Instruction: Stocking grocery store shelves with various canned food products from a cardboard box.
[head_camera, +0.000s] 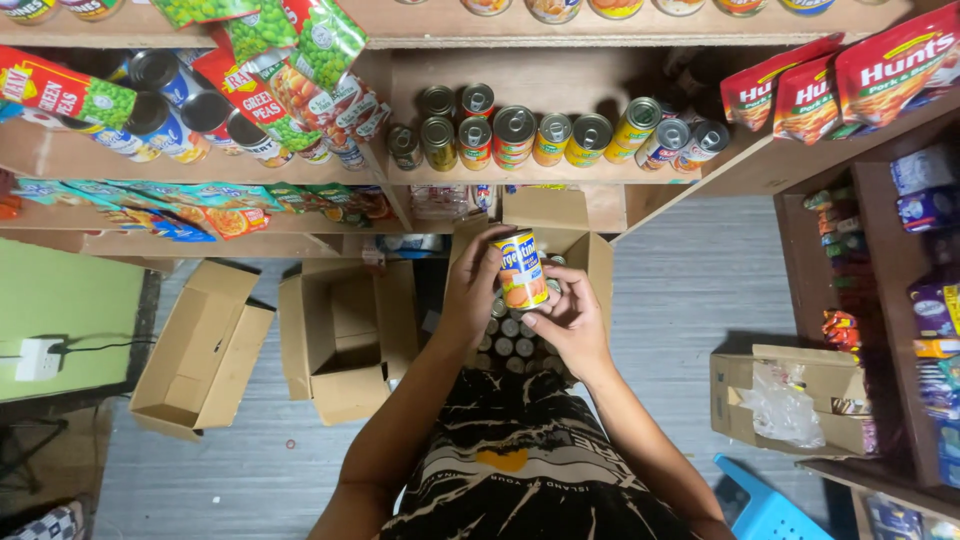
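Left hand (472, 290) and right hand (570, 318) gripping can (520, 270), above box (590, 262)

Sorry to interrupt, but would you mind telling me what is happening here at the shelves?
A person holds a yellow-labelled can upright in both hands, the left hand and the right hand wrapped round its sides. Below it sits an open cardboard box packed with more cans. The wooden shelf ahead carries a row of cans. Two empty boxes lie open on the floor.

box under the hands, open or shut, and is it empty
Open, not empty: the box has its flaps folded back, and rows of can tops show inside, below the can both hands hold.
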